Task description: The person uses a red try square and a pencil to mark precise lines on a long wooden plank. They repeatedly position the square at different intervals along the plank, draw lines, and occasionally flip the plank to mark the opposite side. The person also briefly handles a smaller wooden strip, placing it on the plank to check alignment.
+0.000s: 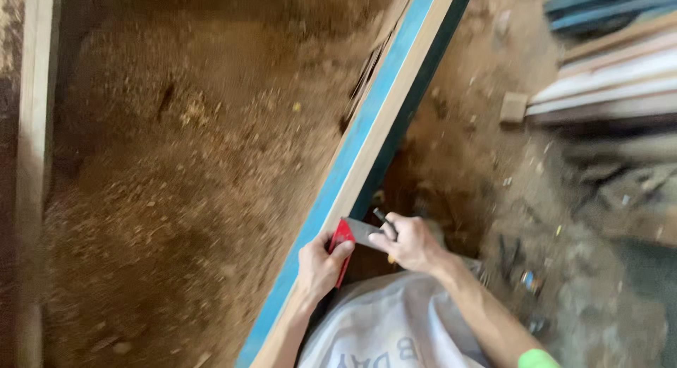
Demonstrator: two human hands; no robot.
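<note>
Sawdust-strewn floor (176, 198), perhaps wood scraps (513, 107)

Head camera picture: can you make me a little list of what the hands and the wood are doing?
Left hand: grips red-handled square against the plank
Right hand: holds pencil at the square's metal blade
Plank: long, pale face, blue edge, slanting across
Ground: covered in sawdust
Top right: stacked boards
Bottom: white sack

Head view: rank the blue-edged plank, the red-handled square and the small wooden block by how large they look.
1. Blue-edged plank, by far.
2. Red-handled square, held by both hands.
3. Small wooden block, though it lies farther away, so this is unsure.
</note>
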